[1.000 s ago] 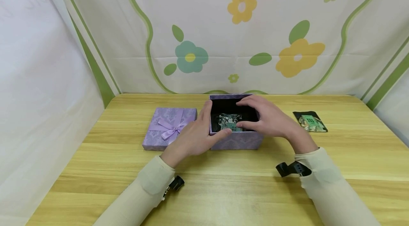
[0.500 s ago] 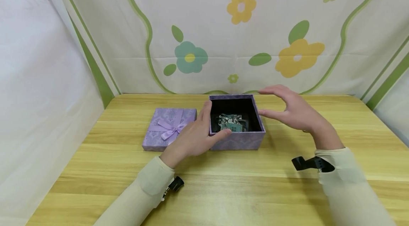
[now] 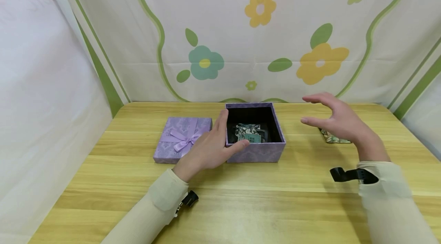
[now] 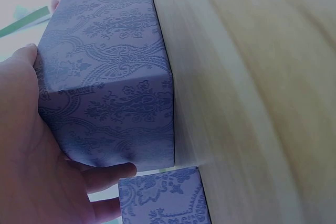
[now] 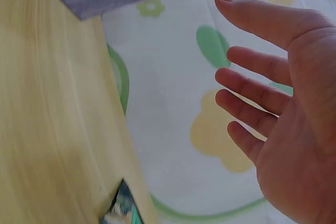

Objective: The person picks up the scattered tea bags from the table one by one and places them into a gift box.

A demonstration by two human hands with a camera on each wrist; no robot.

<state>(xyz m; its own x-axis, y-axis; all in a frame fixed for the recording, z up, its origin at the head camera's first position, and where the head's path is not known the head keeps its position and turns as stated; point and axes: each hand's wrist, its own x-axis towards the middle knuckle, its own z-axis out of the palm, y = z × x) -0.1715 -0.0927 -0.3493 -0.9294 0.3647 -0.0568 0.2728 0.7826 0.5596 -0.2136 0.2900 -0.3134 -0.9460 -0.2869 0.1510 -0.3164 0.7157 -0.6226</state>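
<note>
A purple patterned gift box stands on the table with its top uncovered. In its dark interior lies a sachet with a green label. My left hand rests against the box's left side, its fingers along that wall and the thumb across the front rim. In the left wrist view the same hand touches the box at its corner. My right hand hovers right of the box, thumb and fingers spread, holding nothing. Below it lies another sachet, partly hidden by that hand.
The matching purple lid with a ribbon bow lies flat just left of the box, partly behind my left hand. A flower-printed cloth hangs along the back edge of the wooden table.
My right hand has left the inside of the box and moved right, over the loose sachet. My left hand and the box have stayed in place.
</note>
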